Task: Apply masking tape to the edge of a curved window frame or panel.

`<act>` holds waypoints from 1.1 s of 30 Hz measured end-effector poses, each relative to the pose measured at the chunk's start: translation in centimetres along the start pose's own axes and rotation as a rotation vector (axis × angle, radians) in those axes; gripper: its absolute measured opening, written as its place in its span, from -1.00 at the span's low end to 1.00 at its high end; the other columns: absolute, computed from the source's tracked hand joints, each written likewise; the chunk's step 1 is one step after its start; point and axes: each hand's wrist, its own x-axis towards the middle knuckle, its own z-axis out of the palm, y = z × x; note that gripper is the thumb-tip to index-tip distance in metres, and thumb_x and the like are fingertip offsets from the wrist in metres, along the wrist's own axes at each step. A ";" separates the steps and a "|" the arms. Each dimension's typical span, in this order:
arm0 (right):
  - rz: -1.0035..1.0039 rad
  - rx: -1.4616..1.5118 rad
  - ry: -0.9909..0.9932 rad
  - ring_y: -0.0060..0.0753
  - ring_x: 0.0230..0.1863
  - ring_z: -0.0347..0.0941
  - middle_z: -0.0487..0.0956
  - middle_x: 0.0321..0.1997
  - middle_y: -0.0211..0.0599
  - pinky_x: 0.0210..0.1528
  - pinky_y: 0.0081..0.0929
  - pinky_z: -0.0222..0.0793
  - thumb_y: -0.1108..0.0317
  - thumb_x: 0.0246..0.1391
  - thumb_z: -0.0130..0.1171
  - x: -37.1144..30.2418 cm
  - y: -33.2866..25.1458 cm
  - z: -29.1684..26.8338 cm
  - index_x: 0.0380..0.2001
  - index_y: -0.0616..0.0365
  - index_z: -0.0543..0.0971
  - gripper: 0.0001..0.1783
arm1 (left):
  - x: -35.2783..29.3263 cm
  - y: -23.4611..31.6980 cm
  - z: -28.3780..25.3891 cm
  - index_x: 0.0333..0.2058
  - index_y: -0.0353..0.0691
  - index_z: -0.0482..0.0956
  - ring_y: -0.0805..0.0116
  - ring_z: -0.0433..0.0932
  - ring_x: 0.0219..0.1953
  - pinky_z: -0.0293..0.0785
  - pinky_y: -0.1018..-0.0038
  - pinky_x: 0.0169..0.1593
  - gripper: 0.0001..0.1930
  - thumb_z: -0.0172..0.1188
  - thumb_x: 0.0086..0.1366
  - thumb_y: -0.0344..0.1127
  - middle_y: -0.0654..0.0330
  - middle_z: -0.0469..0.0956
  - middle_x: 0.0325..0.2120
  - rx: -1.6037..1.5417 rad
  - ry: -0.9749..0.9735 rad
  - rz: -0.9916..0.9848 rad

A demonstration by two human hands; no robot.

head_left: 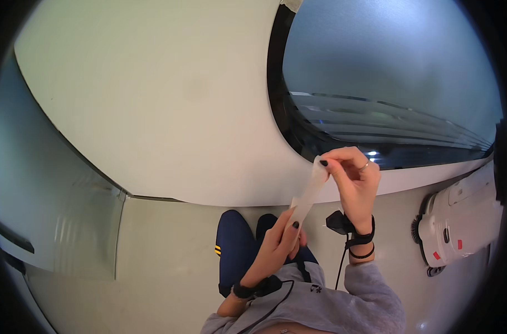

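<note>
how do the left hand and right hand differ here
The right hand is higher in the picture, pinching the upper end of the pale strip; the left hand grips its lower part. The right hand shows a ring; the left hand shows none. Both have black wrist straps and dark nails.

A: Ahead?
B: Wall [153, 100]; window [387, 67] in its right part. Glass panel [47, 161] beyond wall's left edge.
A: Floor [170, 234]?
B: Machine [462, 220] on it, rightward, near wall's lower edge.
A: Between the hands?
B: Strip [310, 192]: left hand [278, 239] at near end, right hand [358, 181] at far end, before window's lower left corner.
</note>
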 end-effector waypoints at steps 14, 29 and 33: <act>-0.177 -0.113 -0.134 -0.55 -0.47 0.49 0.64 -0.46 -0.34 -0.39 -0.63 0.37 0.56 -0.10 0.29 5.4 -0.8 0.4 -0.41 0.22 0.64 -0.89 | 0.9 2.2 -4.3 0.34 -0.15 -0.19 0.54 0.49 -0.52 0.42 0.60 -0.40 -0.19 0.12 0.25 -0.51 0.14 0.58 -0.43 -0.016 -0.029 0.002; -0.698 0.113 -0.017 -0.18 -0.31 0.61 0.65 -0.46 -0.20 -0.22 -0.41 0.33 0.67 -0.12 0.19 10.5 -6.6 -2.5 -0.50 0.19 0.55 -0.87 | 3.6 8.1 -7.0 -0.16 -0.08 0.54 0.42 0.55 -0.19 0.42 0.51 -0.10 -0.79 0.12 0.20 -0.31 0.29 0.59 -0.32 1.813 -0.351 1.485; -0.796 0.203 0.147 0.09 -0.13 0.54 0.59 -0.25 -0.16 -0.12 -0.25 0.29 0.52 -0.19 0.31 8.4 -8.1 -2.6 -0.48 -0.01 0.57 -0.82 | 3.5 10.3 -6.2 -0.19 -0.08 0.51 0.46 0.53 -0.21 0.42 0.52 -0.09 -0.83 0.05 0.24 -0.35 0.32 0.58 -0.31 1.848 -0.652 1.788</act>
